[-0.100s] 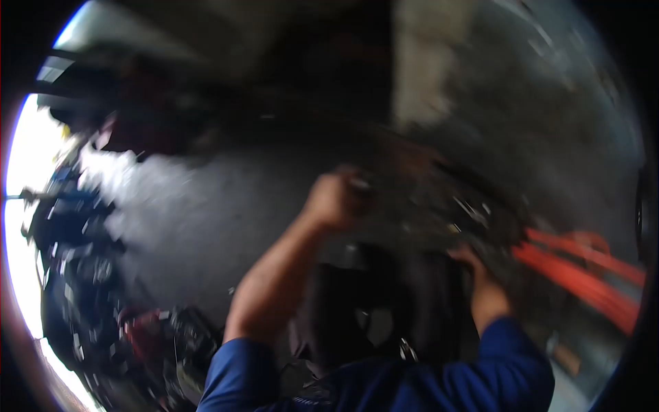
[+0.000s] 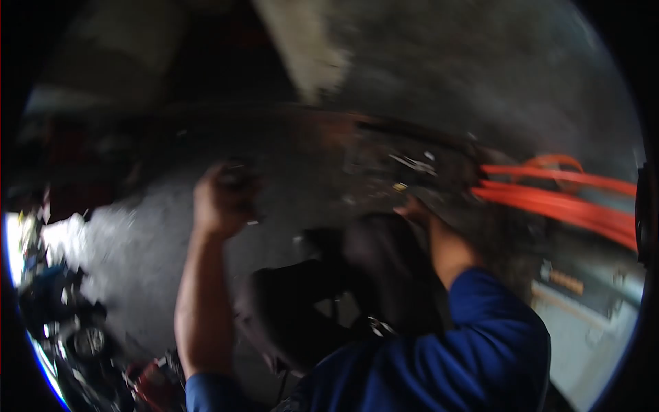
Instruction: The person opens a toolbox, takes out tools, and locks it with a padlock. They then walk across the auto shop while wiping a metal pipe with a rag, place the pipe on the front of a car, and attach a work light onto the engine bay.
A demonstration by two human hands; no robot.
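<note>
My left hand (image 2: 223, 202) is stretched out over the dark floor at left of centre, its fingers curled round something dark with a small shiny spot. Blur hides what that thing is. My right hand (image 2: 416, 209) rests by my right knee (image 2: 379, 237), fingers pointing toward the tools on the floor; motion smears them, so their grip does not show. Just beyond it lie a small yellowish piece (image 2: 399, 187) and some shiny metal tools (image 2: 414, 163).
Thick orange straps or hoses (image 2: 559, 196) run along the right side. At lower right is a pale surface (image 2: 570, 343) with a brownish object (image 2: 565, 281) near it. Parked motorcycles (image 2: 89, 343) stand at lower left, by a bright opening.
The view has swung, so floor, tools and orange lengths sit further left in it. My left hand has moved left, further from my right hand, which stays by the knee.
</note>
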